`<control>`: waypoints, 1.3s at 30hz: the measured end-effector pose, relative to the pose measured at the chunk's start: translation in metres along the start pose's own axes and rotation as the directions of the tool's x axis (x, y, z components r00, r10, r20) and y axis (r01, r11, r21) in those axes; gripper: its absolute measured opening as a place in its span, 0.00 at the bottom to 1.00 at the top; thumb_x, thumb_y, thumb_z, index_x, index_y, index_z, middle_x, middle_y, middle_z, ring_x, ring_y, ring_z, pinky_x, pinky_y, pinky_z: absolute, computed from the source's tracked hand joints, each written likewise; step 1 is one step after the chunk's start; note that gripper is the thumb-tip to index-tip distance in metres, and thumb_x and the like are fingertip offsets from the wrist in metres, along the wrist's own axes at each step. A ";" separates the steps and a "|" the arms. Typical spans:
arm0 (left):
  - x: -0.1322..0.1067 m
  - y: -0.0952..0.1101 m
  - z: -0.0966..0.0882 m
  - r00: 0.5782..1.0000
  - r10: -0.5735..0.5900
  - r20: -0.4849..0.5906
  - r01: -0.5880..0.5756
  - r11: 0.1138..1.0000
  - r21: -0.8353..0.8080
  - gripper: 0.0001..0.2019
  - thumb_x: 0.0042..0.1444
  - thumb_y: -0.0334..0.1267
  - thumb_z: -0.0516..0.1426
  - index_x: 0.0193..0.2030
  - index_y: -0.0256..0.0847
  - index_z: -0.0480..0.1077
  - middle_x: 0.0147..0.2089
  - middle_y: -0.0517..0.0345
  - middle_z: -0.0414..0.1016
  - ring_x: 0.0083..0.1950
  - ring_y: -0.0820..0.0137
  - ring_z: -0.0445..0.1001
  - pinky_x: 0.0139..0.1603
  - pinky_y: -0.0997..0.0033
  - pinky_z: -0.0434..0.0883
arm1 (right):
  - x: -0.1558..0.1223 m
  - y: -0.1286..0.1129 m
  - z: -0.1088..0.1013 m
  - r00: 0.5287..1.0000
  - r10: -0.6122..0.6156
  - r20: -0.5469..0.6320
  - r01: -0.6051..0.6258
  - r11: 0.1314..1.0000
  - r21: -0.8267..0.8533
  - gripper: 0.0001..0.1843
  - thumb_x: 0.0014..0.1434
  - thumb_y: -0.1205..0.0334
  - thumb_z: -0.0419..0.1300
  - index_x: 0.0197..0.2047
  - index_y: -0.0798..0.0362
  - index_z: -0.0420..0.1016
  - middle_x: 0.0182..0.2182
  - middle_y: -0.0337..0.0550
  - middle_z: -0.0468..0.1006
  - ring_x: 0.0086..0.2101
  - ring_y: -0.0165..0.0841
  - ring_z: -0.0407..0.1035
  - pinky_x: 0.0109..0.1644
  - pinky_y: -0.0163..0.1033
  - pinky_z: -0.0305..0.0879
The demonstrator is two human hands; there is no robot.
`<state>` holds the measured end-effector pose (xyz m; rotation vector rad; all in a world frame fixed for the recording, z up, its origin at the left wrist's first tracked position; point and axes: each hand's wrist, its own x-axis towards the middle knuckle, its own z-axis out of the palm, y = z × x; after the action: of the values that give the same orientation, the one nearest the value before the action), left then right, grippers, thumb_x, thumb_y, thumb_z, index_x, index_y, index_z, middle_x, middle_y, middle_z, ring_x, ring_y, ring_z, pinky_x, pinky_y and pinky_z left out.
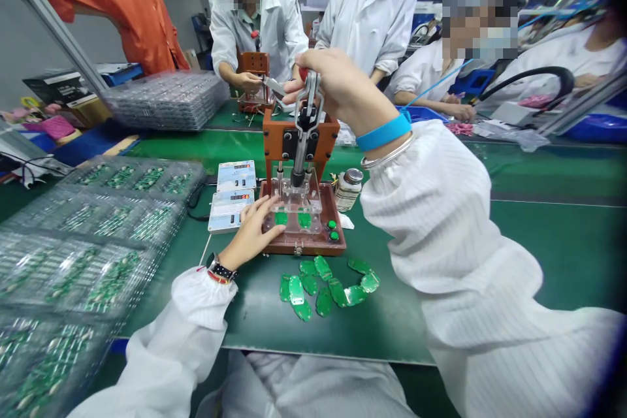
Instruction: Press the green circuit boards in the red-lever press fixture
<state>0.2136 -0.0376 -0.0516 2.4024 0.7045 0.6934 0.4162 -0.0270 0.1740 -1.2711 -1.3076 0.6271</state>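
My right hand (340, 81) is closed around the red-tipped handle of a toggle clamp (307, 119), which is mounted on an orange press frame (327, 144). Below the clamp, a clear plate sits low over the fixture. Two small green circuit boards (304, 219) lie side by side in the clear fixture on the reddish-brown box (284, 247). Fingers spread, my left hand (251, 234) rests at the fixture's left edge near the left board and holds nothing. On the table before the box, several loose green circuit boards (324, 300) are scattered.
Clear trays (193, 173) of circuit boards cover the left side; more trays (166, 101) are stacked behind. Two meter boxes (228, 210) stand left of the press, a glass jar (349, 188) right. Across the bench, co-workers in white coats sit, one at a similar press (252, 64).
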 end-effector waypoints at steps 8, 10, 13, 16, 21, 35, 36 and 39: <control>0.005 0.002 -0.006 0.999 -0.015 0.032 0.017 0.998 -0.066 0.30 0.59 0.41 0.57 0.67 0.48 0.53 0.66 0.48 0.60 0.67 0.53 0.56 0.65 0.46 0.51 | -0.003 -0.004 0.010 0.996 0.034 -0.086 -0.027 0.996 0.082 0.17 0.66 0.74 0.45 0.25 0.54 0.59 0.17 0.33 0.64 0.21 0.26 0.68 0.21 0.27 0.62; 0.007 0.001 -0.007 0.998 -0.025 0.051 0.032 0.987 -0.154 0.32 0.58 0.41 0.58 0.67 0.46 0.52 0.65 0.48 0.63 0.68 0.53 0.55 0.67 0.47 0.49 | -0.006 -0.009 0.011 0.994 -0.020 -0.111 0.032 0.994 0.108 0.14 0.67 0.75 0.44 0.31 0.53 0.60 0.19 0.31 0.64 0.22 0.25 0.68 0.23 0.28 0.65; 0.007 -0.002 -0.009 0.994 -0.034 0.104 0.072 0.920 -0.384 0.38 0.55 0.41 0.61 0.68 0.45 0.48 0.64 0.49 0.65 0.69 0.56 0.55 0.68 0.51 0.51 | -0.020 -0.020 0.011 0.966 -0.216 -0.142 0.230 0.969 0.092 0.10 0.67 0.76 0.48 0.45 0.51 0.58 0.27 0.31 0.67 0.25 0.23 0.69 0.32 0.27 0.70; 0.007 -0.009 -0.013 0.992 -0.088 0.095 0.126 0.835 -0.536 0.37 0.54 0.41 0.61 0.68 0.45 0.49 0.66 0.47 0.63 0.68 0.58 0.58 0.65 0.54 0.58 | -0.045 -0.030 0.012 0.846 -0.529 -0.072 0.528 0.849 -0.036 0.17 0.64 0.78 0.49 0.52 0.51 0.56 0.37 0.36 0.68 0.36 0.23 0.69 0.41 0.26 0.71; 0.007 -0.028 -0.031 0.978 -0.205 -0.022 0.158 0.812 -0.561 0.28 0.57 0.42 0.57 0.63 0.41 0.55 0.60 0.43 0.69 0.63 0.58 0.66 0.58 0.54 0.68 | -0.098 -0.014 0.021 0.682 -0.731 0.000 0.715 0.667 -0.209 0.23 0.61 0.79 0.46 0.55 0.48 0.58 0.50 0.38 0.67 0.45 0.27 0.68 0.55 0.35 0.68; -0.021 0.024 -0.022 0.865 0.256 -0.432 -0.247 0.966 0.078 0.05 0.58 0.31 0.53 0.36 0.43 0.68 0.33 0.57 0.75 0.37 0.66 0.75 0.41 0.62 0.73 | -0.105 -0.001 0.011 0.702 -0.711 0.039 0.712 0.699 -0.062 0.14 0.64 0.73 0.55 0.50 0.49 0.66 0.45 0.34 0.74 0.46 0.29 0.71 0.51 0.37 0.71; -0.028 0.034 -0.013 0.859 0.371 -0.351 -0.353 0.928 0.117 0.05 0.57 0.30 0.53 0.37 0.43 0.69 0.32 0.58 0.76 0.36 0.68 0.75 0.40 0.65 0.74 | -0.096 -0.010 0.009 0.721 -0.692 0.023 0.693 0.721 -0.008 0.15 0.63 0.73 0.56 0.51 0.50 0.64 0.47 0.33 0.72 0.46 0.29 0.71 0.49 0.35 0.73; -0.036 0.056 0.012 0.804 0.594 -0.006 -0.568 0.772 0.286 0.13 0.60 0.28 0.51 0.50 0.37 0.69 0.47 0.48 0.78 0.50 0.63 0.76 0.49 0.62 0.72 | -0.065 -0.031 0.007 0.832 -0.553 -0.030 0.552 0.823 0.135 0.14 0.64 0.75 0.54 0.51 0.55 0.59 0.41 0.34 0.73 0.36 0.27 0.75 0.31 0.28 0.73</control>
<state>0.2132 -0.1039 -0.0377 2.8892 0.0553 1.0168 0.3853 -0.0919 0.1782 -0.7139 -1.5252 0.2973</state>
